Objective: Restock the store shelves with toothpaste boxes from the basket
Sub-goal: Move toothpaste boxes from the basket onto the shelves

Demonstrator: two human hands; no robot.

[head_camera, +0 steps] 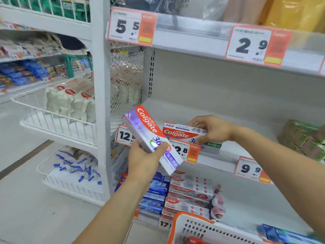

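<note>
Head view: both my hands are up at the middle shelf (228,120), each with a toothpaste box.
Right hand (213,129): fingers curled over the far end of a Colgate box (179,132), thumb under its near edge; the box lies flat and lengthwise at the shelf's front lip, just above the 12.8 price tag (184,150).
Left hand (146,159): thumb and fingers wrapped round the lower half of a second Colgate box (149,136), held tilted in the air, its upper end pointing up and away from my fingers, left of the shelved one.
Basket (193,226): white with orange rim, below my right forearm; contents mostly cut off.
Lower shelf: stacked toothpaste boxes (190,191) beneath my left fingers.
Step in hand: seating the right-hand box; I judge it nearly placed.
Next move: release the right grip, then level the left box and lay it beside or behind the first, label facing out.
Risk: shelf-edge box may slide off if nudged.
</note>
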